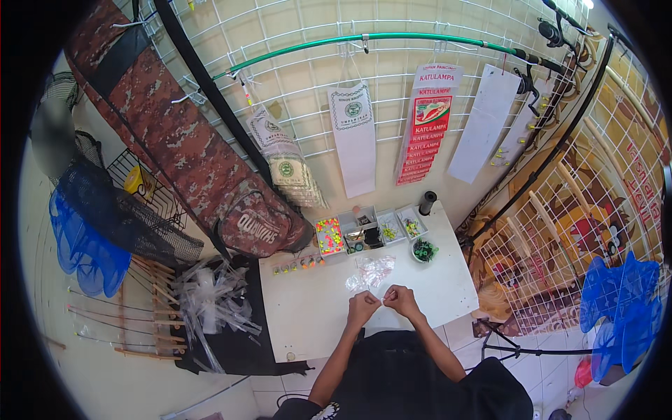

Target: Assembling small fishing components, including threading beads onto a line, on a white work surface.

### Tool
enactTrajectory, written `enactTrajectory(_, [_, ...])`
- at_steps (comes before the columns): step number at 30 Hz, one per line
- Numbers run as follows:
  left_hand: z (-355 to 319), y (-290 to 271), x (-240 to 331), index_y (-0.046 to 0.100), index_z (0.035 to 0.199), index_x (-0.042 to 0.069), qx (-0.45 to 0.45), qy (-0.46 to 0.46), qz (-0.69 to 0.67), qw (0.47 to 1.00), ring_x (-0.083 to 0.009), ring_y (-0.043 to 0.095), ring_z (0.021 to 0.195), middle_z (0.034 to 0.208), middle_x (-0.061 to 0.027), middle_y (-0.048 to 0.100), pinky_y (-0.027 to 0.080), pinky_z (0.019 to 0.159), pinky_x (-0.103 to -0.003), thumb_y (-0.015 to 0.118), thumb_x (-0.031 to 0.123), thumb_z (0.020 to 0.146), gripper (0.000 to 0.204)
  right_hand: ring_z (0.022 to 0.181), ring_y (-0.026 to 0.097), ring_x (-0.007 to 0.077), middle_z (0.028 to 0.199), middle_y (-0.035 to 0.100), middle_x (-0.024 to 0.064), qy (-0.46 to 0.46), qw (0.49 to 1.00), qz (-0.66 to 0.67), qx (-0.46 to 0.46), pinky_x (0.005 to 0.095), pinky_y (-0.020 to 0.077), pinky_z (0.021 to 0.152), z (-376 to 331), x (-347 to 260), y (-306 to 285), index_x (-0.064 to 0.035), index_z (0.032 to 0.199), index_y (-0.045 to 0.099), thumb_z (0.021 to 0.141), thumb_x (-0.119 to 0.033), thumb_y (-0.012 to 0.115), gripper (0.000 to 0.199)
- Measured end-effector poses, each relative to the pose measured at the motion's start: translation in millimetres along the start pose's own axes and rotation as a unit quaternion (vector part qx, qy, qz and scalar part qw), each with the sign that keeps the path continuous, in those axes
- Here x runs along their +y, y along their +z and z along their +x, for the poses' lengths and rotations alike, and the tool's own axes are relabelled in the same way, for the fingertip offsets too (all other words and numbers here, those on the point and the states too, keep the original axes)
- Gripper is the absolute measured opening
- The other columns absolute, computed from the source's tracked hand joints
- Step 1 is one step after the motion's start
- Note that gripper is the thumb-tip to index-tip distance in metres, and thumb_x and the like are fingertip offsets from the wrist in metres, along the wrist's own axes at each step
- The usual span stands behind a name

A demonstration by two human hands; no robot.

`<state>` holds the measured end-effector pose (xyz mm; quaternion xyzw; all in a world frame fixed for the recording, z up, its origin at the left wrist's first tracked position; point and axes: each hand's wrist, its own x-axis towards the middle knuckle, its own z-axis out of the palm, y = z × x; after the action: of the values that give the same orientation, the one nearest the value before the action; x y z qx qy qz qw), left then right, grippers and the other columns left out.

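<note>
Over the near edge of the white table [301, 315], my left hand [365, 307] and my right hand [402, 302] almost meet at the fingertips. Both hands are closed in a pinch. Something tiny and pale may lie between them, too small to make out. Just beyond the fingers is a loose pile of small transparent plastic packets [371, 271], some with reddish marks. A compartment box [364, 236] with small dark and pale items stands farther back, beside a tray of bright yellow, orange and pink pieces [330, 236].
A white bowl [424, 259] of dark green pieces and a black cylinder [428, 203] stand at the right. Small colourful items [299, 264] line the left. A camouflage rod bag [182, 154] leans left of the table; a green fishing rod [392, 36] hangs on the wall grid.
</note>
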<state>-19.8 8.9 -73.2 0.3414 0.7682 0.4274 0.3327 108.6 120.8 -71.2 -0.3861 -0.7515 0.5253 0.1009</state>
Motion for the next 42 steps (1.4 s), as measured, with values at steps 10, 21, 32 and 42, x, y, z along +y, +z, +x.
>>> enactTrajectory(10, [-1.7,-18.5,18.1,0.055,0.128,0.011,-0.092,0.202,0.085,0.971,-0.0330,0.041,0.127,0.132,-0.0132,0.049,0.036,0.107,-0.042,0.083,0.019,0.066,0.068,0.073,0.067,0.0130,0.081,0.069,0.0084,0.031,0.980,0.198,-0.010,0.0270,0.0560,0.065,6.9,15.0,-4.3,0.0003,0.094,0.064,0.081,-0.002,0.067,0.014])
enactTrajectory(21, [3.4,-20.1,21.8,0.069,0.104,0.004,-0.062,0.219,0.058,0.972,-0.0291,0.064,0.099,0.102,-0.0121,0.067,0.046,0.091,-0.039,0.082,0.024,0.070,0.042,0.071,0.067,0.0145,0.080,0.070,0.0116,0.056,0.978,0.198,-0.038,0.0267,0.0556,0.066,4.9,7.7,-6.8,0.0017,0.097,0.063,0.079,0.002,0.066,0.018])
enactTrajectory(32, [1.2,-19.5,17.7,0.069,0.093,0.002,0.013,0.215,0.044,0.975,-0.0289,0.065,0.089,0.093,-0.0120,0.068,0.049,0.082,-0.038,0.080,0.013,0.072,0.026,0.073,0.063,0.0071,0.080,0.070,0.0049,-0.073,0.995,0.059,0.022,0.0232,0.0508,0.067,-4.6,-14.4,-8.5,-0.0018,0.093,0.066,0.083,0.000,0.066,0.010])
enactTrajectory(42, [-0.4,-19.9,24.3,0.070,0.095,0.003,-0.023,0.183,0.016,0.983,-0.0244,0.065,0.083,0.088,-0.0110,0.068,0.051,0.077,-0.035,0.081,0.017,0.072,0.029,0.077,0.062,0.0096,0.090,0.070,0.0062,-0.072,0.990,0.111,-0.057,0.0257,0.0517,0.073,-12.4,-14.9,-13.3,-0.0012,0.102,0.068,0.082,0.006,0.056,0.025])
